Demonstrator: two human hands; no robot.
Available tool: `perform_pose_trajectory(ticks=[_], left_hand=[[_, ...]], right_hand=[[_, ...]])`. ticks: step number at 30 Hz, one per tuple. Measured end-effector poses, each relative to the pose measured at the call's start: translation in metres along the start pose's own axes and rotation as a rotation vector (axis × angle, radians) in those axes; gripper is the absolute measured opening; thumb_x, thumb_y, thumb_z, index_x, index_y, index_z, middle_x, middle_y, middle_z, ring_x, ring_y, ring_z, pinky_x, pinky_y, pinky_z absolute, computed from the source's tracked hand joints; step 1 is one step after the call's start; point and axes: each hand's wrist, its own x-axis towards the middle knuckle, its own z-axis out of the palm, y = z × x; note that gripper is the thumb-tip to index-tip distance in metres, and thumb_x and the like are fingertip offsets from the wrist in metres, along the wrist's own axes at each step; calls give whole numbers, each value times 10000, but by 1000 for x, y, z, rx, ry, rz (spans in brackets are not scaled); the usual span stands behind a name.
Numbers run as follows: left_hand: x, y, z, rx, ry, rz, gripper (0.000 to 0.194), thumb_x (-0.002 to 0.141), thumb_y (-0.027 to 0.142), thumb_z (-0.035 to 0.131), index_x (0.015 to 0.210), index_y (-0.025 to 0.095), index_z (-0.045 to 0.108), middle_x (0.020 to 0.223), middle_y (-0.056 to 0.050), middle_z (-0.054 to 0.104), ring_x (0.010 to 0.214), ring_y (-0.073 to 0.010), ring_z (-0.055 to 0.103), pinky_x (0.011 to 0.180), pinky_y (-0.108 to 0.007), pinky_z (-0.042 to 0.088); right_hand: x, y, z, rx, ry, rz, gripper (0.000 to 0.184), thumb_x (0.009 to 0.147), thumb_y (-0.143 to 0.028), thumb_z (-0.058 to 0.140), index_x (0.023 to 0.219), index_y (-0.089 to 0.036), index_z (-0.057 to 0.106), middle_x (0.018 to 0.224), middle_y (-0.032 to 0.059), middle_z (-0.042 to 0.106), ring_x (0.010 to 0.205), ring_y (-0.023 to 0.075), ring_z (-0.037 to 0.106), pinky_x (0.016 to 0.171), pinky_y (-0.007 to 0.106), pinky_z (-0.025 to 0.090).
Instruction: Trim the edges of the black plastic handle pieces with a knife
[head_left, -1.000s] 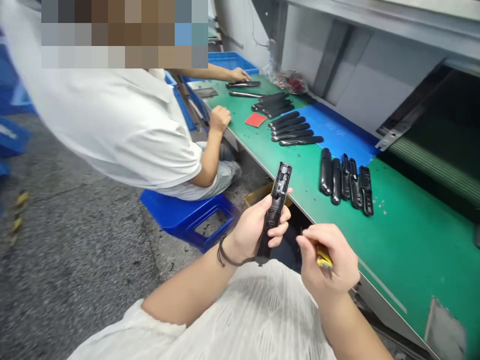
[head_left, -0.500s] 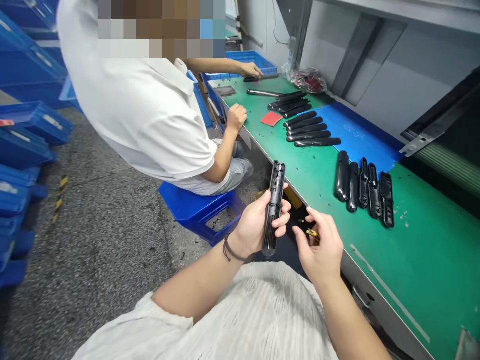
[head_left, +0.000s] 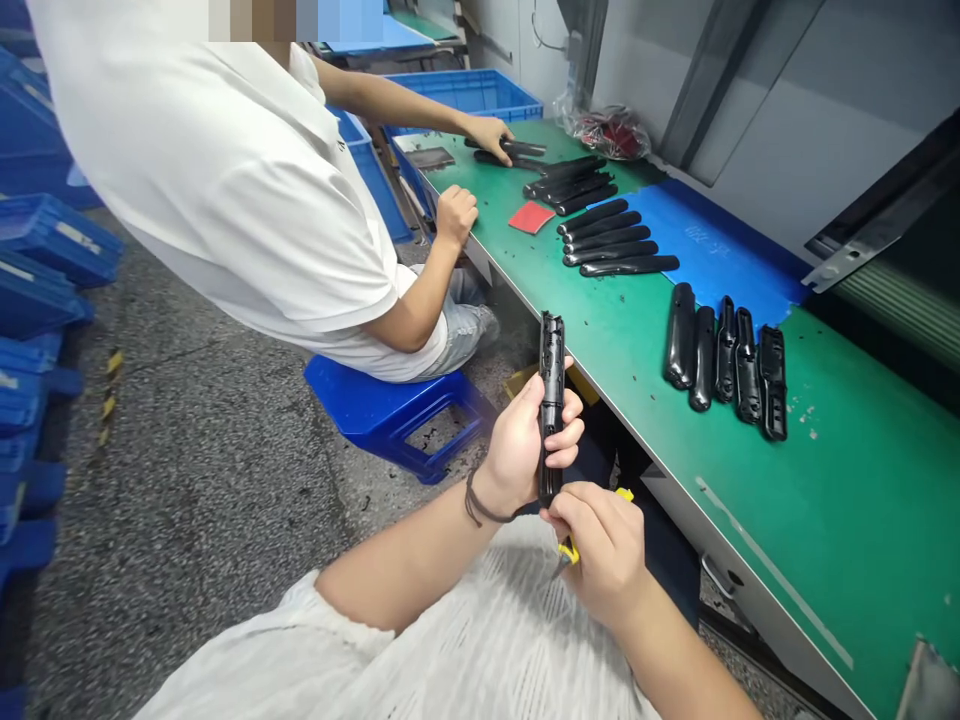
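My left hand (head_left: 519,440) is wrapped round a long black plastic shell (head_left: 553,370), held upright over my lap with its ribbed, hollow inside toward me. My right hand (head_left: 604,545) is closed on a yellow utility knife (head_left: 570,550). Its blade points down and left below the fingers, and a bit of yellow handle shows behind the knuckles. The thumb and fingertips of that hand touch or nearly touch the lower end of the shell. Several similar black shells (head_left: 726,350) lie in a row on the green table (head_left: 847,540) to my right.
On the left a co-worker in a white shirt (head_left: 247,210) sits on a blue stool (head_left: 375,410), one hand (head_left: 491,138) on black pieces. More black shells (head_left: 619,250), a red square (head_left: 532,217), a blue sheet (head_left: 712,250) and a bagged bundle (head_left: 615,132) lie farther along. Blue crates (head_left: 45,260) stand at left.
My right hand has moved down and left with the knife to the shell's lower end. The shell has turned slightly in my left hand. The co-worker's far hand has shifted on the black pieces.
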Motion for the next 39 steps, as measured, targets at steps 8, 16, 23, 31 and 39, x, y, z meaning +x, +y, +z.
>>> perform_pose_trajectory(ticks=[8, 16, 23, 31, 39], left_hand=[[1, 4, -9, 86, -129, -41, 434, 1080, 480, 338, 1390, 236, 520, 759, 18, 492, 446, -47, 286, 368, -117, 260], [-2, 2, -16, 294, -92, 87, 424, 1046, 450, 457, 1417, 246, 479, 725, 49, 463, 450, -83, 342, 344, -180, 378], [-8, 1, -29, 1001, -16, 443, 525, 1043, 453, 538, 1514, 221, 525, 801, -10, 598, 680, -130, 579, 649, -249, 506], [-23, -5, -28, 883, -225, 190, 589, 1069, 499, 448, 1599, 242, 425, 669, 39, 523, 408, -80, 460, 399, -213, 351], [-30, -12, -27, 765, -270, 119, 561, 1073, 476, 456, 1563, 207, 500, 623, 33, 481, 471, -87, 410, 448, -226, 333]], right_hand=[[4, 1, -20, 179, 76, 142, 184, 938, -50, 573, 1010, -217, 605, 843, 29, 644, 755, 140, 624, 659, 275, 504], [26, 35, -40, -5, -55, 509, 274, 1031, -297, 544, 1300, -240, 546, 1175, 93, 639, 955, 193, 646, 758, 323, 551], [51, 47, -70, -404, -132, 97, 239, 1064, -155, 398, 1087, -193, 633, 790, 32, 569, 739, 172, 481, 675, 314, 372], [86, 66, -94, -556, -64, -56, 494, 993, -647, 529, 828, -188, 602, 720, 9, 603, 659, 143, 521, 591, 306, 298], [104, 65, -103, -703, -52, -161, 618, 963, -756, 475, 695, -201, 521, 601, -23, 467, 569, 117, 368, 546, 291, 156]])
